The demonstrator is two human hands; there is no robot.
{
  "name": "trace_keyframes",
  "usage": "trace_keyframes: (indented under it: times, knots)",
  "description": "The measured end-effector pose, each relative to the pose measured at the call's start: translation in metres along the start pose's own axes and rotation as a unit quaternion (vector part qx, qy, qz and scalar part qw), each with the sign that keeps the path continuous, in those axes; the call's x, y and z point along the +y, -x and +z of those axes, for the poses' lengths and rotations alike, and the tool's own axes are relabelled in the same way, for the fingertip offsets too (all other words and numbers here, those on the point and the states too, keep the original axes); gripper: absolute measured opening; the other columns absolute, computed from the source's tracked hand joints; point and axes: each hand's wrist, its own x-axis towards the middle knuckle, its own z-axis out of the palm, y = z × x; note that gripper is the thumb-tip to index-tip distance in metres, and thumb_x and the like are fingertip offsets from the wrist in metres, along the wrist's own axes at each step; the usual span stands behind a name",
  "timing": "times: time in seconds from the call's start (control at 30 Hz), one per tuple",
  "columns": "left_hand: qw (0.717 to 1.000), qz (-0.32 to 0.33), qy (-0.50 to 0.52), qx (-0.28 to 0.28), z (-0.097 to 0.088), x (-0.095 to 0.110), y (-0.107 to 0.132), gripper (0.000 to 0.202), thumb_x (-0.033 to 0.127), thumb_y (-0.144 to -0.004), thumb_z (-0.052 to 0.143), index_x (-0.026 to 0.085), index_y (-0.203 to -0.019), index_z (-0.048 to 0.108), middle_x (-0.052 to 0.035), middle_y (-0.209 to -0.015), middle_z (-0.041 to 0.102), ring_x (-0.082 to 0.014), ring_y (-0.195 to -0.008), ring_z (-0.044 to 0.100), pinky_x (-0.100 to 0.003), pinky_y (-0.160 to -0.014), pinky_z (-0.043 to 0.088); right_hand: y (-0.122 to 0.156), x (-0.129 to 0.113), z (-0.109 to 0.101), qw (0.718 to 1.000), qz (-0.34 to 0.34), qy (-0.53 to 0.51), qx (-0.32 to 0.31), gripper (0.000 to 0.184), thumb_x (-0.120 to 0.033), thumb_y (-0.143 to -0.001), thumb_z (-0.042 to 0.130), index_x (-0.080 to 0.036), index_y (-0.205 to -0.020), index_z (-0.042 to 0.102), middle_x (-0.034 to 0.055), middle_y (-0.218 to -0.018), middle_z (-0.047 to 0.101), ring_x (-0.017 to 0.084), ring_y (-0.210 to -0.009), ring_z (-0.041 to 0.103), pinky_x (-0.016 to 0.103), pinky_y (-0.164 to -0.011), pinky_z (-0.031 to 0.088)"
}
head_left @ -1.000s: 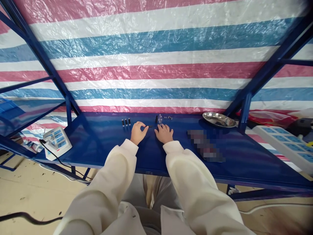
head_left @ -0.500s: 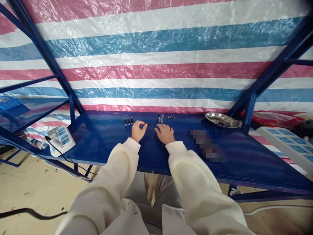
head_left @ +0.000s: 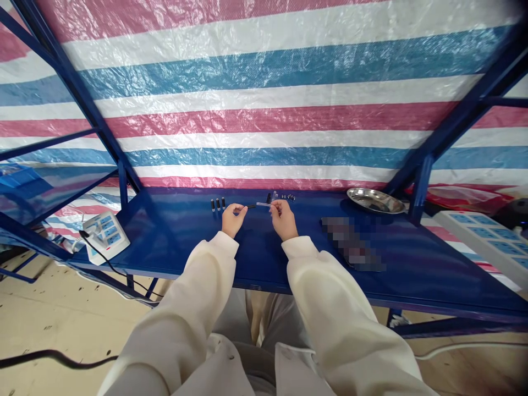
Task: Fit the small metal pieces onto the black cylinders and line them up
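Observation:
My left hand [head_left: 232,220] pinches a thin black rod [head_left: 251,207] that points to the right. Opposite it, my right hand [head_left: 284,220] has its fingers closed on a slim clear tube [head_left: 263,204], which points left. The facing ends of rod and tube are close together above the blue table [head_left: 256,247]; whether they touch I cannot tell. Just left of my left hand are small black pieces with pale ends [head_left: 218,204], lined up side by side. Beyond my right hand lie more clear and dark small pieces [head_left: 274,195] and several small shiny metal parts [head_left: 289,197].
A round metal dish [head_left: 375,200] is at the table's back right. Nearer on the right lies a blurred-out dark flat object [head_left: 355,247]. White power strips stand at the left [head_left: 106,236] and right [head_left: 487,234] ends. A striped plastic sheet [head_left: 264,121] hangs behind.
My right hand, spread over the small pieces before, has closed on a clear tube and lifted it opposite the black rod. My left hand keeps its pinch, almost unmoved.

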Motion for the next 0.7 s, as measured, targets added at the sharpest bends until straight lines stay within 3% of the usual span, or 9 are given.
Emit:
trace_keyframes:
  times: [0.33, 0.53, 0.7]
  knots:
    - [0.999, -0.022, 0.031, 0.002, -0.001, -0.001, -0.001, 0.016, 0.032, -0.071, 0.067, 0.016, -0.068, 0.063, -0.0025, -0.073, 0.066, -0.0138, -0.069, 0.058, -0.03, -0.075, 0.048, -0.004, 0.008, 0.004, 0.995, 0.008, -0.102, -0.006, 0.023, -0.042, -0.082, 0.046, -0.02, -0.088, 0.047, 0.0003, -0.071, 0.056, 0.013, -0.06, 0.053, 0.03, -0.065, 0.047]
    - [0.992, -0.073, 0.101, -0.013, -0.002, 0.001, -0.002, 0.02, 0.035, -0.068, 0.07, 0.015, -0.07, 0.066, 0.0, -0.063, 0.062, -0.0121, -0.061, 0.055, -0.028, -0.067, 0.047, -0.005, 0.011, 0.004, 0.991, 0.002, -0.134, -0.021, 0.03, -0.05, -0.079, 0.048, -0.02, -0.087, 0.047, -0.0009, -0.069, 0.056, 0.012, -0.058, 0.052, 0.03, -0.063, 0.047]
    - [0.989, -0.075, 0.127, -0.017, -0.003, 0.002, -0.002, 0.018, 0.032, -0.066, 0.072, 0.016, -0.072, 0.068, -0.0007, -0.066, 0.064, -0.0121, -0.064, 0.057, -0.028, -0.069, 0.047, -0.005, 0.012, 0.003, 0.991, -0.009, -0.13, -0.027, 0.029, -0.048, -0.079, 0.049, -0.021, -0.087, 0.048, -0.0009, -0.069, 0.056, 0.012, -0.059, 0.053, 0.031, -0.064, 0.047]
